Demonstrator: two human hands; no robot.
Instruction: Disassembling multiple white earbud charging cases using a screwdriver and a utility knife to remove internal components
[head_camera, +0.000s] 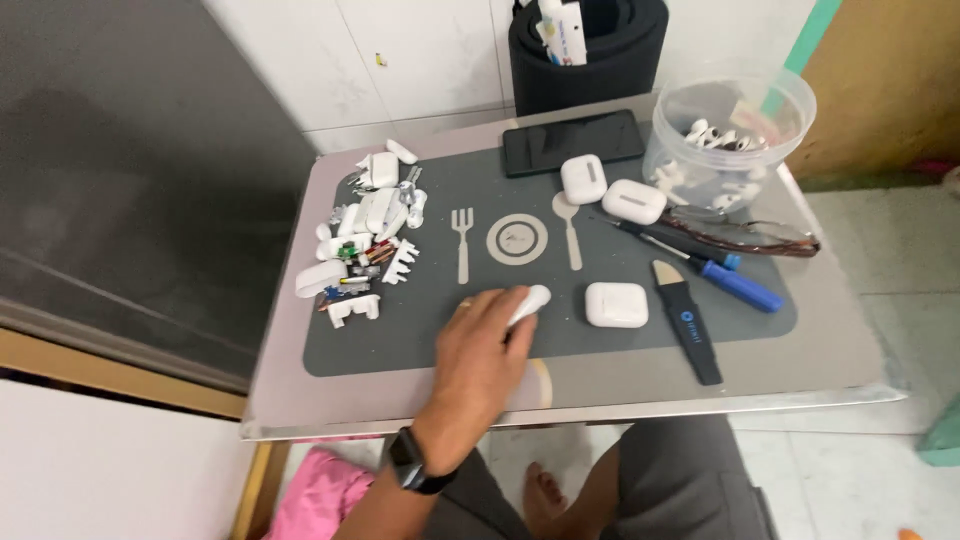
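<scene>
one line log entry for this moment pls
left hand: on white earbud piece | right hand: not in view | nearby: white case, black pry tool, pile of white parts | surface: grey mat

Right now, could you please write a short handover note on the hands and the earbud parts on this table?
Left hand: resting on the grey mat, fingers closed on a small white earbud piece. Right hand: out of view.
White earbud case lies shut just right of that hand; two more cases sit further back.
Pile of opened white parts lies at the mat's left.
Blue-handled screwdriver and dark pry tool lie untouched on the right, clear tub of earbuds behind.
Done: pile dismantled. Left: three closed cases.
</scene>
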